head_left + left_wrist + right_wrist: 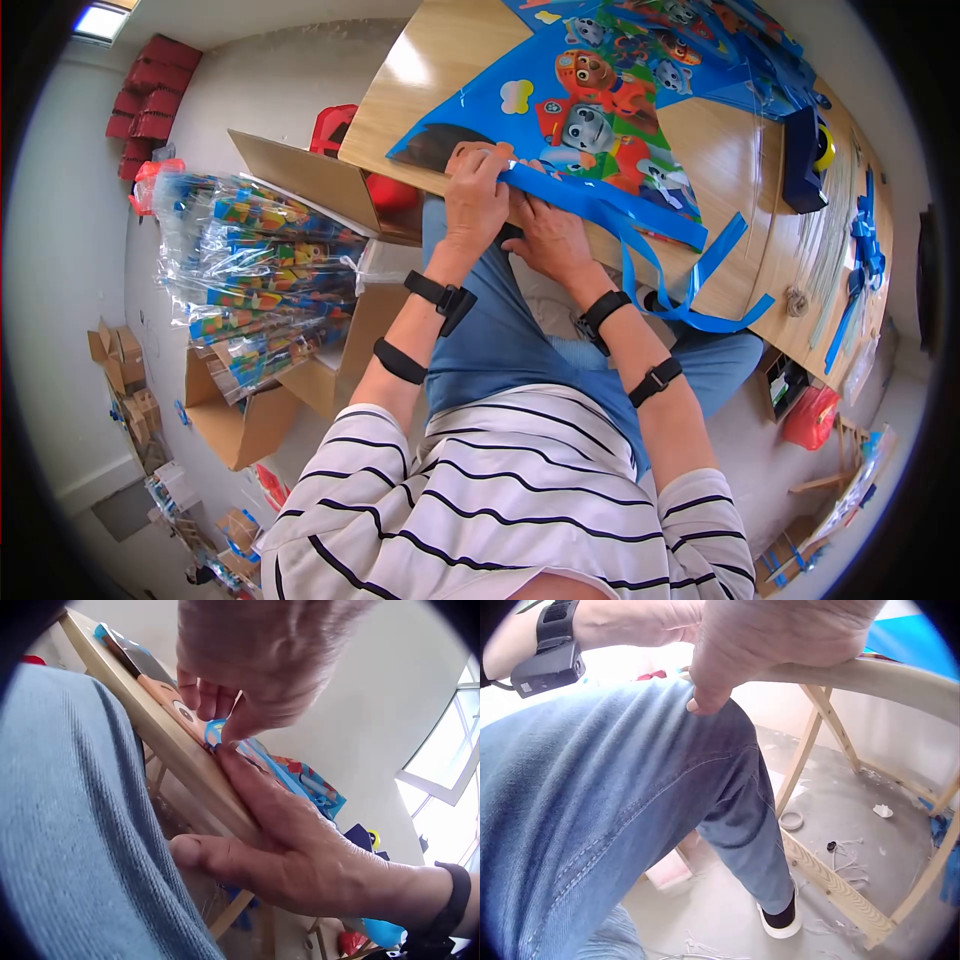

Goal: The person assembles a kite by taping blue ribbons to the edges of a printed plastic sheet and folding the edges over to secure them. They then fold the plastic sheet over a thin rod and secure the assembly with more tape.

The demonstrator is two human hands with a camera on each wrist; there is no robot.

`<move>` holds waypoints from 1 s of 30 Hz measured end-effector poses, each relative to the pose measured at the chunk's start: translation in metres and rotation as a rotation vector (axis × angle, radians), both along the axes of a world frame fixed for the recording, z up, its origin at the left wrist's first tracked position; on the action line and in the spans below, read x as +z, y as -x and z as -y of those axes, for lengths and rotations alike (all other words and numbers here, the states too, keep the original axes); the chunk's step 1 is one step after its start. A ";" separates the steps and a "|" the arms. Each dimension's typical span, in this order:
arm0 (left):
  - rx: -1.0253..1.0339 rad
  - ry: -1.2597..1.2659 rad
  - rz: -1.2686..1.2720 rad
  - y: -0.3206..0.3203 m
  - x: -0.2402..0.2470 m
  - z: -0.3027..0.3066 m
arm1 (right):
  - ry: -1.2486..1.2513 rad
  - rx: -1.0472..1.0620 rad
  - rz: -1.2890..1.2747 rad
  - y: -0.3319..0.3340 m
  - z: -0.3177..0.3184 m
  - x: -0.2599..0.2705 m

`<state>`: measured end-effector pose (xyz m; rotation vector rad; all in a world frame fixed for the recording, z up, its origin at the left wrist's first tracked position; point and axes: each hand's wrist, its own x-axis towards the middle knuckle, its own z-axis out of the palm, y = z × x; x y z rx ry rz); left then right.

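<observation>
A blue sheet printed with cartoon dogs [540,90] lies on the wooden table, its dark corner at the near edge. At that corner my left hand [475,200] pinches the end of a shiny blue ribbon [600,205]. In the left wrist view, the left hand's [262,667] thumb and fingertips close on a light blue piece [214,733] over a printed eye. My right hand [555,240] rests at the table edge, index finger straight against the corner, thumb [202,851] apart and below. The ribbon's loops hang past the edge. In the right wrist view the right hand's [780,637] fingertips are mostly hidden.
A dark blue tape dispenser [803,165], a twine ball [796,301], pale strands and blue bows [866,240] lie at the table's right. Left of the table, an open carton [240,420] stands by plastic-wrapped printed sheets [270,265]. Wooden legs [840,896] stand beside my knee.
</observation>
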<state>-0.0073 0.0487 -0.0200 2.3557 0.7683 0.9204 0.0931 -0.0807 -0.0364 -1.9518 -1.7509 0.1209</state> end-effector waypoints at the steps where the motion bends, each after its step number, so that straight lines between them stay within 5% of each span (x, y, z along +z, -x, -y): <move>1: 0.012 -0.001 0.020 -0.001 -0.002 -0.001 | 0.004 0.000 -0.007 0.000 0.000 0.000; 14: 0.184 0.009 -0.044 -0.003 -0.019 -0.003 | 0.072 0.001 -0.017 -0.001 -0.001 -0.001; 23: 0.138 -0.063 -0.032 -0.002 -0.022 -0.006 | 0.071 0.003 -0.019 -0.001 -0.002 0.000; 30: 0.010 0.123 -0.043 0.007 -0.023 -0.018 | 0.190 0.005 -0.089 0.000 -0.001 -0.004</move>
